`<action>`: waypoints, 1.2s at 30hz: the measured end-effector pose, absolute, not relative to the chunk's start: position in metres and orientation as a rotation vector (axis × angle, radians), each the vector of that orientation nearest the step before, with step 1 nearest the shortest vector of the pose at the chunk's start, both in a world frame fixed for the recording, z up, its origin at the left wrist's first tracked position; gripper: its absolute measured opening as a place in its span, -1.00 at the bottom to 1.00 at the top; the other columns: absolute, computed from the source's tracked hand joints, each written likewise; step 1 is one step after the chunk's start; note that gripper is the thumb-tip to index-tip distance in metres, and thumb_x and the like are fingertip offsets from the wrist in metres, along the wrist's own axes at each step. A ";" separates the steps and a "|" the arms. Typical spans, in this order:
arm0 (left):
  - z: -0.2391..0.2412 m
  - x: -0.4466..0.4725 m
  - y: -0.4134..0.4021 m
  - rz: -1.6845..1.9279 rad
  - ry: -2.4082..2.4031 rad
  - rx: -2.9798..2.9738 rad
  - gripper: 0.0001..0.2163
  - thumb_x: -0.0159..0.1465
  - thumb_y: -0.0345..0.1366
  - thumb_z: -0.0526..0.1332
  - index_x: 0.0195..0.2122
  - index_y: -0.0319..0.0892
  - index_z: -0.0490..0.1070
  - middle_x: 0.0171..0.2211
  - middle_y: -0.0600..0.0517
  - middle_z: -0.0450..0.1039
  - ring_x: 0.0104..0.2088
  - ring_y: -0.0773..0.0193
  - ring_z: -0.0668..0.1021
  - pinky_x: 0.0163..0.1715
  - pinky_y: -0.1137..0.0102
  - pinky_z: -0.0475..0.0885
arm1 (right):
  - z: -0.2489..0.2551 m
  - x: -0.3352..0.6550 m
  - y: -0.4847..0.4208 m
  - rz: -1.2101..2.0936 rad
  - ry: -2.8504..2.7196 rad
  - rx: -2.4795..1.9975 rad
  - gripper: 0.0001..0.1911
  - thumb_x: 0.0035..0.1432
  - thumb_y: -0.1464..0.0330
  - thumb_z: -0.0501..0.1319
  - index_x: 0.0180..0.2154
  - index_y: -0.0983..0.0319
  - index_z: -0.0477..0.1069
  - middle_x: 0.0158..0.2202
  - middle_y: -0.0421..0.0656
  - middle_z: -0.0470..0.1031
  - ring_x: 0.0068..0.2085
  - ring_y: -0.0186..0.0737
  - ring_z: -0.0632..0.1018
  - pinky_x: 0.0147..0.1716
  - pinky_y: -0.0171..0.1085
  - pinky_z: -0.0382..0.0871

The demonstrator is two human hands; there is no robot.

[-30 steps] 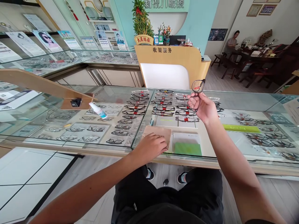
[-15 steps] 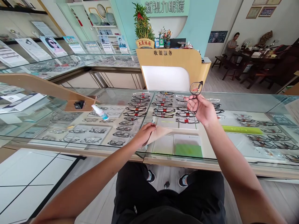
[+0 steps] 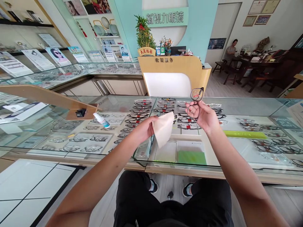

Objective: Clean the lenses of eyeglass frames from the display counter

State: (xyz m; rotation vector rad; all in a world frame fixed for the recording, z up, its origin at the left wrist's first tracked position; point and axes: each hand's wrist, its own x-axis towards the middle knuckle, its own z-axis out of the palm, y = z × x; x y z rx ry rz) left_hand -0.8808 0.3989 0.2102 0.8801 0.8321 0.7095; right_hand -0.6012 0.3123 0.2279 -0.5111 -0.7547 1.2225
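Note:
Between the fingers of my left hand [image 3: 149, 126] hangs a cream cleaning cloth [image 3: 163, 128], pinched at its upper left corner above the glass counter. My right hand [image 3: 206, 118] grips dark-rimmed eyeglasses [image 3: 197, 94] by the frame, held up sideways with one lens over the other. Fingers show through the lower lens. The cloth and the eyeglasses are apart. A white spray bottle with a blue label [image 3: 101, 120] lies on the glass, left of my left hand. Rows of spectacle frames [image 3: 188, 119] lie under the glass below both hands.
The glass display counter [image 3: 113, 100] spans the view in front of me. A wooden stand [image 3: 80, 114] rests on it at left. Beyond stand a cashier desk [image 3: 199, 67] and a potted plant [image 3: 145, 36]. A person [image 3: 230, 50] sits by a dark table at far right.
My left hand has risen with the cloth, which now hangs opened out more widely. The right hand still holds the eyeglasses, only slightly shifted. The whole view has tilted up a little.

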 end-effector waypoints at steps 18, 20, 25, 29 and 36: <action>0.203 -0.818 0.422 0.678 0.550 0.994 -0.61 -0.03 -0.20 0.53 -0.37 -0.10 0.30 -0.41 0.11 0.35 -0.37 0.25 0.40 -0.36 0.37 0.25 | 0.223 -0.605 0.315 1.274 -0.837 -0.470 -0.84 0.30 0.27 0.44 -0.22 0.13 0.49 -0.18 -0.14 0.71 -0.09 -0.12 0.76 -0.26 -0.26 0.69; 0.202 -0.823 0.421 0.648 0.541 0.981 -0.61 -0.03 -0.19 0.52 -0.37 -0.10 0.30 -0.41 0.11 0.36 -0.38 0.25 0.41 -0.37 0.37 0.26 | 0.223 -0.608 0.315 1.285 -0.841 -0.474 -0.84 0.28 0.28 0.46 -0.22 0.15 0.52 -0.19 -0.14 0.72 -0.10 -0.13 0.77 -0.22 -0.27 0.69; 0.205 -0.828 0.421 0.509 0.512 1.055 -0.64 -0.03 -0.15 0.53 -0.30 -0.12 0.43 -0.38 0.08 0.43 -0.38 0.24 0.45 -0.38 0.37 0.28 | 0.222 -0.611 0.312 1.304 -0.850 -0.492 -0.84 0.26 0.28 0.48 -0.22 0.15 0.55 -0.21 -0.14 0.73 -0.10 -0.12 0.78 -0.21 -0.29 0.68; 0.207 -0.831 0.419 0.440 0.480 1.239 -0.53 0.03 0.05 0.58 -0.22 -0.15 0.54 -0.33 0.04 0.46 -0.35 0.24 0.47 -0.35 0.37 0.29 | 0.221 -0.615 0.307 1.365 -0.906 -0.566 -0.87 0.29 0.30 0.46 -0.17 0.15 0.58 -0.22 -0.12 0.74 -0.10 -0.10 0.78 -0.20 -0.27 0.66; 0.206 -0.834 0.415 0.467 0.483 1.499 -0.52 0.22 0.11 0.52 -0.37 -0.15 0.34 -0.46 0.15 0.18 -0.45 0.36 0.23 -0.42 0.40 0.02 | 0.219 -0.624 0.304 1.418 -0.909 -0.602 -0.85 0.27 0.29 0.49 -0.18 0.12 0.58 -0.20 -0.16 0.74 -0.12 -0.17 0.75 -0.17 -0.28 0.63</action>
